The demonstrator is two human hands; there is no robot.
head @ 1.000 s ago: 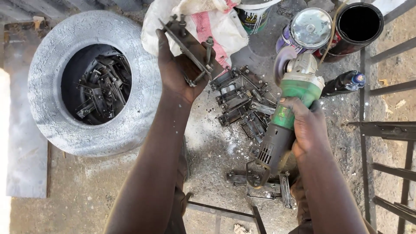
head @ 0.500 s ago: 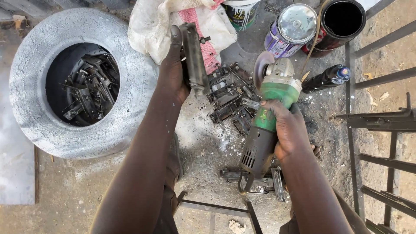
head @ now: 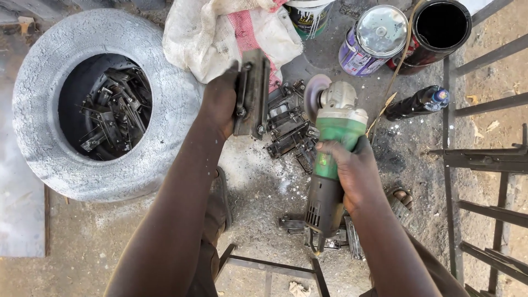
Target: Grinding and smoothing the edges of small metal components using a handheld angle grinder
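Note:
My left hand (head: 220, 102) grips a dark metal bracket (head: 252, 93), holding it upright above the ground. My right hand (head: 355, 173) is wrapped around the body of a green and grey angle grinder (head: 330, 159). The grinder's disc (head: 313, 96) stands just right of the bracket, with a small gap between them. Under both lies a pile of similar dark metal brackets (head: 289, 132) on the dusty concrete.
A grey painted tyre (head: 44, 104) at the left holds several more brackets (head: 110, 113). A white sack (head: 209, 33), a lidded paint tin (head: 373, 38), an open black can (head: 440, 27) and a dark bottle (head: 418, 102) stand at the back. Metal bar frames (head: 484, 159) run along the right.
My left hand has turned the bracket from tilted to upright and brought it closer to the disc. The grinder stays in my right hand; the view has shifted slightly.

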